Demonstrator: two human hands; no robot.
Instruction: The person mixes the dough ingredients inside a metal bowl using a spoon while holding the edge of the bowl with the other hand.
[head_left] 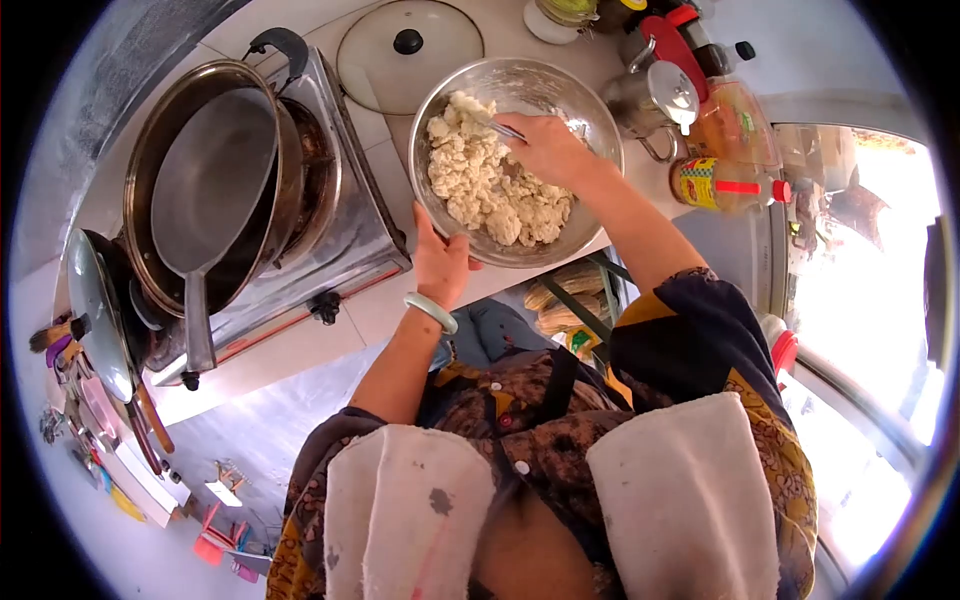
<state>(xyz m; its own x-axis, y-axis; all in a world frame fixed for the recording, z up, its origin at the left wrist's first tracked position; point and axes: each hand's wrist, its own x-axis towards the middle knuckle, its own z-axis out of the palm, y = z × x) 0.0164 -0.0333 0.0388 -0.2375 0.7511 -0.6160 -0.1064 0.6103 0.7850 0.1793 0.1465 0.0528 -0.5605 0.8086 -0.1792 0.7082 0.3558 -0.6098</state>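
a: where's the dough?
b: the crumbly, pale dough [470, 180] is in the metal bowl [545, 82] on the tabletop [383, 165], heaped more to the left and near side.
a: and the person's hands?
b: the right hand [552, 150] is closed around a thin utensil [508, 130] – its far end goes into the dough. the left hand [442, 262] is partly open, touching the bowl's near left side; whether it grips the bowl, one can't tell.
a: what's around the bowl?
b: a glass lid [380, 70] with a black knob lies just beyond, to the left. a metal kettle [635, 105] stands right of it, near a bottle with a yellow label [735, 186].
a: further left?
b: a gas stove [352, 190] – with a long-handled pan [215, 165] resting inside a wide pot [135, 190] on top.
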